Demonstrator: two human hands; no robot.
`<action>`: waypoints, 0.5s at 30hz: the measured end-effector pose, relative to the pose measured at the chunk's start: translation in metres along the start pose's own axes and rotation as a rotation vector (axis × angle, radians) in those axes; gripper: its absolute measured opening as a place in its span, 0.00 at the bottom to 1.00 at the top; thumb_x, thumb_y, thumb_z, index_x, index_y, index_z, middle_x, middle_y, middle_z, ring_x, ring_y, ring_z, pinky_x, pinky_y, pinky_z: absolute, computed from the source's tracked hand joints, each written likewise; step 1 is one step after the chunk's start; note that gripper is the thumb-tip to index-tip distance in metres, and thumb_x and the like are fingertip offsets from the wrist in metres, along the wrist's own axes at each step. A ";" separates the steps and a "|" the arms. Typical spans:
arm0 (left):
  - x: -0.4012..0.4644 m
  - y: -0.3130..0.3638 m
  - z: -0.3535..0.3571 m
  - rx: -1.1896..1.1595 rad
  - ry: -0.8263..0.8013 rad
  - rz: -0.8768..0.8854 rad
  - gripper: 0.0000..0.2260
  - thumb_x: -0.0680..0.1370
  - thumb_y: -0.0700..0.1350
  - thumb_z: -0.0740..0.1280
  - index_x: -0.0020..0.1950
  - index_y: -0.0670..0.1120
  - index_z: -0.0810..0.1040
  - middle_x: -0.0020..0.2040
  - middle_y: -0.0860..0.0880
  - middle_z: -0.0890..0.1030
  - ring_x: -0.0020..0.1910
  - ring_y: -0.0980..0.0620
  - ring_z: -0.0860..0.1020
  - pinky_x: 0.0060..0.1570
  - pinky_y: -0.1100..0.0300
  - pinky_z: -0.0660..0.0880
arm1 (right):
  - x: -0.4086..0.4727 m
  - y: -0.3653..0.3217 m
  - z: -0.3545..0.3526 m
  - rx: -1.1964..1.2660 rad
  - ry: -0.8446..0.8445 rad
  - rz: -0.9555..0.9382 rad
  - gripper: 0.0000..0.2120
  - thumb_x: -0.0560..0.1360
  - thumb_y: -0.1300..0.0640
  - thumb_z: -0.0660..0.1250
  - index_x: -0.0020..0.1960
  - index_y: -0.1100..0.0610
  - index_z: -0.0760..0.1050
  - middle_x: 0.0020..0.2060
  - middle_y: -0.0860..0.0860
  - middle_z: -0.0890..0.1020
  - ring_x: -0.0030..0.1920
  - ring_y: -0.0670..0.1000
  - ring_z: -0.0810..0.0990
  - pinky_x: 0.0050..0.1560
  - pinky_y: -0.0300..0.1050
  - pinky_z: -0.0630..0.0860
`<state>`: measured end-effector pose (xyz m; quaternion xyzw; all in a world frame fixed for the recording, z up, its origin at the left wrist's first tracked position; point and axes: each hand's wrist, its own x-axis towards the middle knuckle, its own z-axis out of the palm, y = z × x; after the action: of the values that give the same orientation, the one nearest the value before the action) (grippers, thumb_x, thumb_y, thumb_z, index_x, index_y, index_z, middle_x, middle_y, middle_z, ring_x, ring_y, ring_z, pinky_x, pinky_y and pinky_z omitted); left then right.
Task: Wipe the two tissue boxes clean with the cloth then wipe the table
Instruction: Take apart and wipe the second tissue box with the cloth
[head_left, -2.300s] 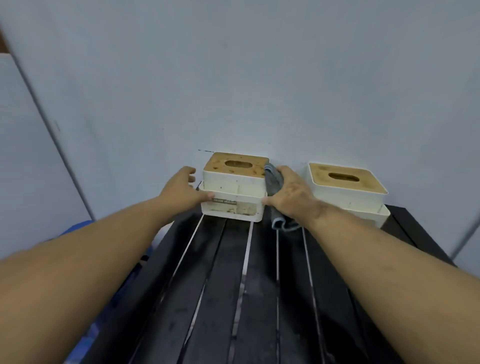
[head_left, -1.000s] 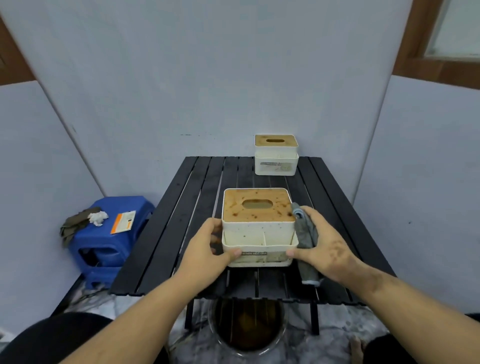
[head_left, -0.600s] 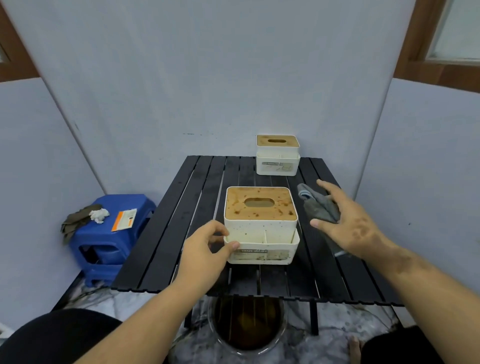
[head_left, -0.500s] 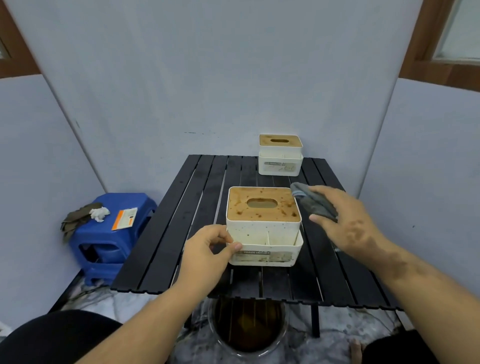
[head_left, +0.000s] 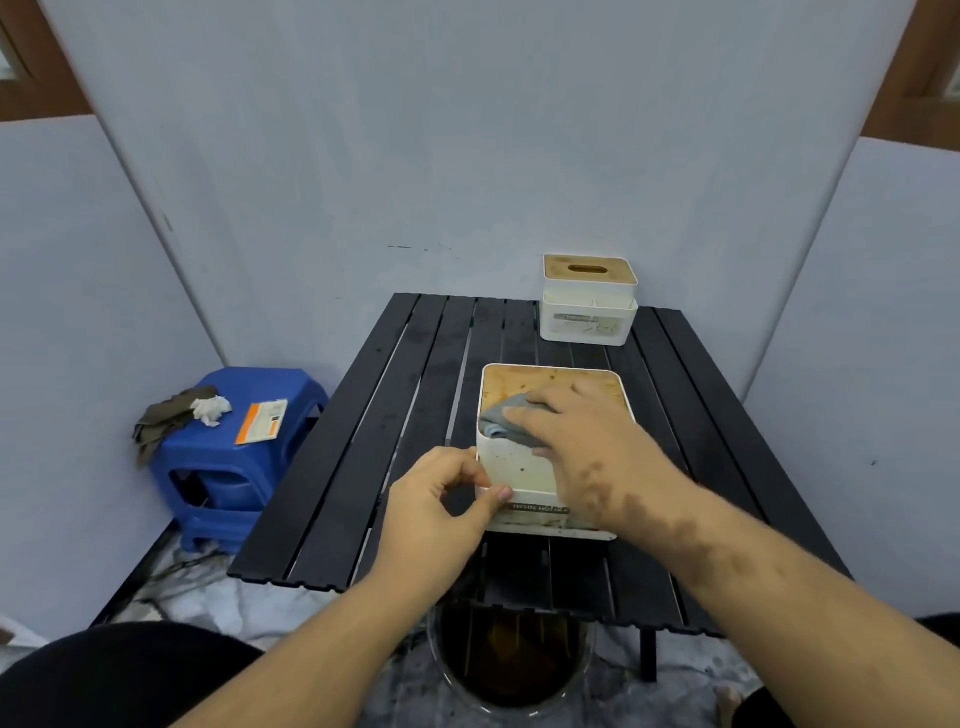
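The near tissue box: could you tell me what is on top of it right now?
On the near tissue box lies the grey cloth, pressed down by the right hand. Brown stains show on the bare lid. The hand and cloth cover the lid's middle, so its slot is hidden.

both forearms bare, no sleeves visible. left hand (head_left: 436, 514) and right hand (head_left: 597, 452) ungloved. dark trousers (head_left: 119, 675) over knees at frame bottom.
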<state>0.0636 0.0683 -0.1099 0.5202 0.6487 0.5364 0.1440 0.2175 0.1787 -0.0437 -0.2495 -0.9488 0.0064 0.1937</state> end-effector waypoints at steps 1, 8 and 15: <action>0.000 0.000 0.000 0.021 -0.006 0.008 0.10 0.72 0.44 0.78 0.39 0.51 0.78 0.48 0.56 0.83 0.55 0.61 0.80 0.50 0.62 0.79 | -0.001 0.008 -0.007 0.047 0.002 0.016 0.23 0.72 0.62 0.73 0.64 0.47 0.79 0.58 0.47 0.80 0.55 0.52 0.74 0.57 0.51 0.75; 0.004 -0.004 0.000 -0.001 -0.039 -0.040 0.09 0.72 0.46 0.79 0.40 0.51 0.79 0.49 0.58 0.83 0.58 0.61 0.80 0.51 0.59 0.81 | -0.021 0.053 -0.037 0.064 -0.089 0.234 0.19 0.77 0.62 0.68 0.62 0.42 0.80 0.59 0.40 0.76 0.56 0.49 0.69 0.62 0.48 0.70; 0.005 -0.004 0.000 -0.085 -0.030 -0.054 0.10 0.71 0.43 0.80 0.39 0.51 0.79 0.47 0.55 0.84 0.55 0.61 0.82 0.55 0.53 0.81 | 0.018 0.008 -0.007 -0.050 0.013 -0.026 0.23 0.71 0.64 0.71 0.60 0.41 0.81 0.54 0.47 0.81 0.47 0.54 0.72 0.45 0.52 0.74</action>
<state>0.0593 0.0728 -0.1110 0.5039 0.6371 0.5515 0.1899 0.2096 0.1934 -0.0316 -0.2421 -0.9505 -0.0214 0.1937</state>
